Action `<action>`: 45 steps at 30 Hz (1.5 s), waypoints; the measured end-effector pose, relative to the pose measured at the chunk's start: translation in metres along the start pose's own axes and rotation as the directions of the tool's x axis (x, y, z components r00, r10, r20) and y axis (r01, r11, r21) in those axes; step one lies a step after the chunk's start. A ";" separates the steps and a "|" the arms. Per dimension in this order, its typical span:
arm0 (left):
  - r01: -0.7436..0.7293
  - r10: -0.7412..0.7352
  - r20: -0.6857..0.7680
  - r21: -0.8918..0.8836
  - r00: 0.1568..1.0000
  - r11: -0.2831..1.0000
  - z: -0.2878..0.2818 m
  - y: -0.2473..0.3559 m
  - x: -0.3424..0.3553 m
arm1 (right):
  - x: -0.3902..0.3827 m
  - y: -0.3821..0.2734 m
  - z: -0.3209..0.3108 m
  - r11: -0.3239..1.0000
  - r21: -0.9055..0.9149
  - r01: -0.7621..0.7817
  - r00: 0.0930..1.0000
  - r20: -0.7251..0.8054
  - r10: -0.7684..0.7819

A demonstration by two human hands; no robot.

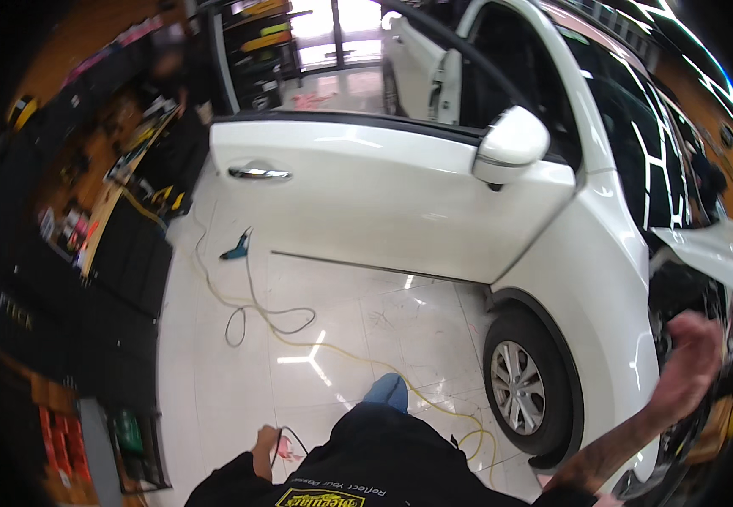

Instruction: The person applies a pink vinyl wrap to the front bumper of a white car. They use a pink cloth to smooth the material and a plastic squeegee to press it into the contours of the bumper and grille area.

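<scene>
Low in the view, my left hand [265, 444] is closed around a thin black cord [299, 441] that bends in a loop beside it. A small pinkish-red thing [287, 449] shows within the loop; whether it hangs or lies on the floor is unclear. My right hand [694, 359] is raised at the right, by the front of a white car [603, 279]. Motion smears its fingers, and nothing can be made out in them. The car's front door [341, 194] stands wide in front of me, with a chrome handle [258, 173] and a white mirror [512, 145].
On the glossy tiled floor [214, 397] lie a teal corded tool [237, 247], its grey cord [252, 287] and a long yellow cord [366, 362]. Dark cabinets with a wooden top [100, 224] line the left. The front wheel [519, 384] is close by on my right.
</scene>
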State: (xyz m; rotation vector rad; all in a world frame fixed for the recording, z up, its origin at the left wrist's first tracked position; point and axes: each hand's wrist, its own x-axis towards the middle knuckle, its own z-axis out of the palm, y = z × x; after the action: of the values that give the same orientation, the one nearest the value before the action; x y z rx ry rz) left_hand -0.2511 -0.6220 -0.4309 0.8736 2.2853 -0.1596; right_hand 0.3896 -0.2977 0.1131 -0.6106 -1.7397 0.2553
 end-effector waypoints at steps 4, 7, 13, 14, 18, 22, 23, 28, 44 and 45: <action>0.054 -0.057 0.117 0.030 0.992 0.998 -0.023 -0.007 0.003 | -0.137 0.024 0.089 0.579 -0.162 -0.799 0.598 -0.115 0.794; -0.143 0.050 0.278 0.326 0.959 0.935 -0.078 0.039 0.035 | -0.305 0.032 0.108 0.452 -0.546 -0.705 0.522 0.032 0.852; -0.673 0.686 0.130 0.393 0.716 0.627 -0.136 0.200 0.095 | -0.397 -0.060 0.153 0.131 -0.537 -0.833 0.136 0.032 0.990; -0.702 0.710 0.102 0.301 0.696 0.645 -0.154 0.255 0.056 | -0.390 -0.066 0.158 0.131 -0.553 -0.823 0.128 0.044 0.991; -0.849 0.885 0.223 -0.263 0.408 0.457 -0.163 0.378 -0.051 | -0.314 -0.075 0.171 0.293 -0.543 -0.787 0.342 0.010 0.940; -0.831 0.904 0.196 -0.502 -0.380 -0.241 -0.134 0.444 -0.208 | -0.310 -0.090 0.165 0.506 -0.356 -0.786 0.568 -0.093 0.817; -0.698 0.897 0.181 -0.695 -0.403 -0.173 -0.121 0.443 -0.242 | -0.323 -0.099 0.163 0.574 -0.353 -0.739 0.645 -0.120 0.755; 0.058 0.869 0.206 -0.964 -0.450 0.259 -0.050 0.442 -0.385 | -0.398 -0.144 0.119 0.424 0.538 -0.728 0.390 -0.183 0.903; -0.337 0.177 0.306 -0.627 -0.936 -0.702 0.281 0.353 -0.782 | -0.609 -0.455 -0.161 0.780 0.562 -0.276 -0.049 -0.818 0.573; -0.406 0.167 0.392 -0.676 -0.905 -0.615 0.300 0.347 -0.789 | -0.615 -0.465 -0.173 0.774 0.536 -0.338 -0.104 -0.839 0.535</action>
State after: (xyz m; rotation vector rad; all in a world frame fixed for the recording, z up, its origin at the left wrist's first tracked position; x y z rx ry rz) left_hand 0.5646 -0.8872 -0.1186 2.1488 -0.7587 0.0616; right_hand 0.5231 -1.0366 -0.1341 -0.9384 -0.0123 0.3104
